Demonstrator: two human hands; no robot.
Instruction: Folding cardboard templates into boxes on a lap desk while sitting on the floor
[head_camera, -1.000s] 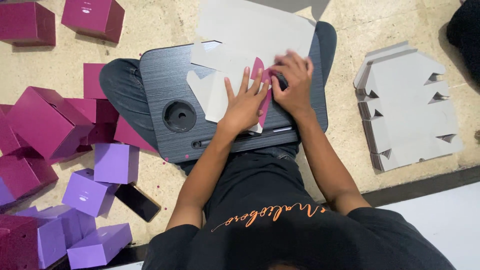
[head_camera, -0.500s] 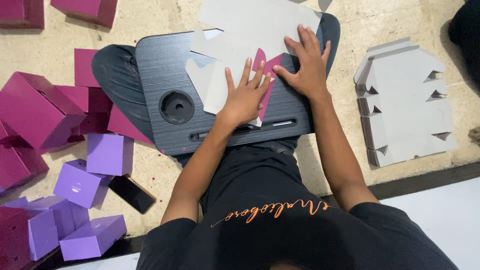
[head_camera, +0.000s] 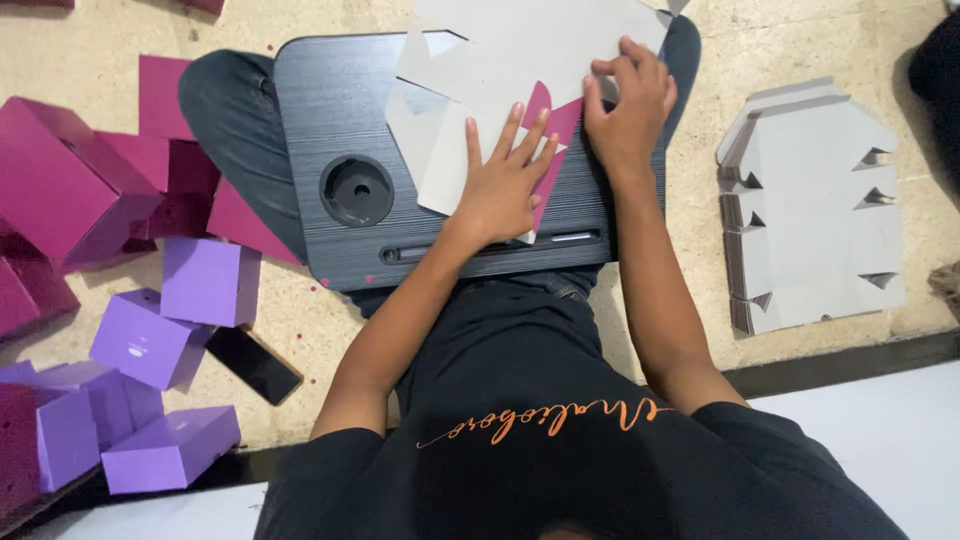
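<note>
The left hand (head_camera: 497, 180) lies flat with its fingers spread out, pressing down on a grey and pink cardboard sheet (head_camera: 520, 80). The right hand (head_camera: 625, 105) bends its fingers down onto the same sheet. The sheet rests on a dark lap tray (head_camera: 340, 120). A stack of flat grey sheets (head_camera: 815, 210) lies on the floor at the right, and purple boxes (head_camera: 150, 340) lie at the left.

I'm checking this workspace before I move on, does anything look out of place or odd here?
One thing: a dark phone lies on the floor among the purple boxes, loose beside the work. Small magenta scraps dot the floor nearby. Otherwise the grey card blanks sit stacked, and both hands, left hand and right hand, press flat on the card sheet.
</note>
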